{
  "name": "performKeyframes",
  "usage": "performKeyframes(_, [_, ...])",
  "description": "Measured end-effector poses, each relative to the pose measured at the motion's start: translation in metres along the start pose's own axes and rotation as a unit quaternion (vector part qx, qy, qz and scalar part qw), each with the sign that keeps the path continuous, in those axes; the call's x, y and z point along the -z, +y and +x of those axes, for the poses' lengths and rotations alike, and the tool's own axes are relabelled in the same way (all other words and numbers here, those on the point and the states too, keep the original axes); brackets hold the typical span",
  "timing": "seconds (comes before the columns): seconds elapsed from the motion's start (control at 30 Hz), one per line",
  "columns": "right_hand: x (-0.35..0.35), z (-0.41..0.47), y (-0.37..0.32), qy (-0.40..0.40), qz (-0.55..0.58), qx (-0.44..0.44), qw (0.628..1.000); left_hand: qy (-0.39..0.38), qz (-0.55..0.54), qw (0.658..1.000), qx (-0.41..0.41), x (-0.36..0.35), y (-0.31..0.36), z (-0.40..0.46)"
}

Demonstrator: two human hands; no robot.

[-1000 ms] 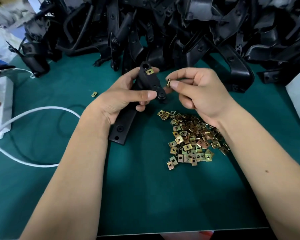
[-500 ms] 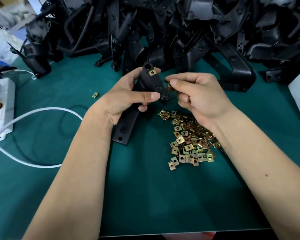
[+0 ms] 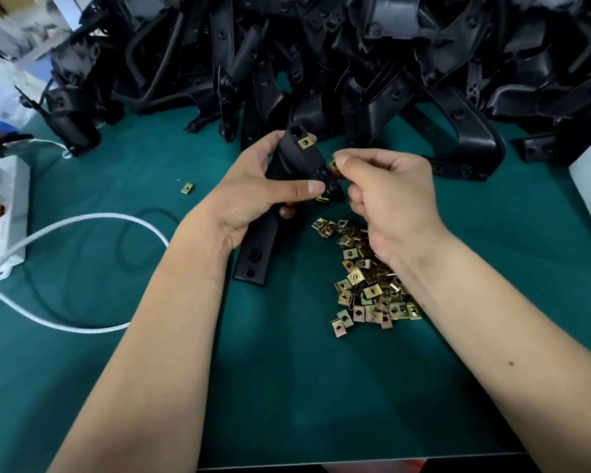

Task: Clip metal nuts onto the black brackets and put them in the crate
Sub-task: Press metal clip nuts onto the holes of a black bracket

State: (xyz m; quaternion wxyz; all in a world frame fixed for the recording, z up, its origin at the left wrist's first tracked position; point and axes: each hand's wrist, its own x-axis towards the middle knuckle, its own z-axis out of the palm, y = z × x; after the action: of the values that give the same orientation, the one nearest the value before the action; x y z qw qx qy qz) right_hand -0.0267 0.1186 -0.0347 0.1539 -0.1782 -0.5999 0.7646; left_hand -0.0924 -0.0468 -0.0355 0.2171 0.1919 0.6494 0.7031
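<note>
Head view: right hand (image 3: 394, 199) hides most of its pinched nut (image 3: 332, 166).

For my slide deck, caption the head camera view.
Left hand grips a black bracket while the right hand pinches a metal nut against it.

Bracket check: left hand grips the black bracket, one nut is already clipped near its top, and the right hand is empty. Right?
Not quite. The right hand is not empty: it pinches a nut against the bracket, as the head view shows. The left hand does grip the bracket, with a clipped nut near its top.
</note>
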Motion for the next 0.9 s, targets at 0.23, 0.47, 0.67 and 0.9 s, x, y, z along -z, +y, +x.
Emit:
performKeyframes(0.23, [-0.005,-0.004,0.004,0.032,0.001,0.012,0.999,0.012,0.014,1.0,-0.001,-0.003,0.002,-0.001])
performKeyframes(0.47, [-0.004,-0.001,0.006,0.035,-0.041,-0.002,0.999,0.046,0.058,0.997,-0.012,-0.008,0.0,0.0])
performKeyframes(0.67, [-0.001,-0.004,-0.002,-0.035,-0.035,-0.026,0.998,0.074,0.043,0.996,-0.019,-0.008,-0.004,0.001])
performKeyframes(0.9, [0.0,-0.003,0.0,-0.072,-0.051,0.005,0.996,0.132,-0.006,0.991,-0.027,-0.015,-0.005,0.003])
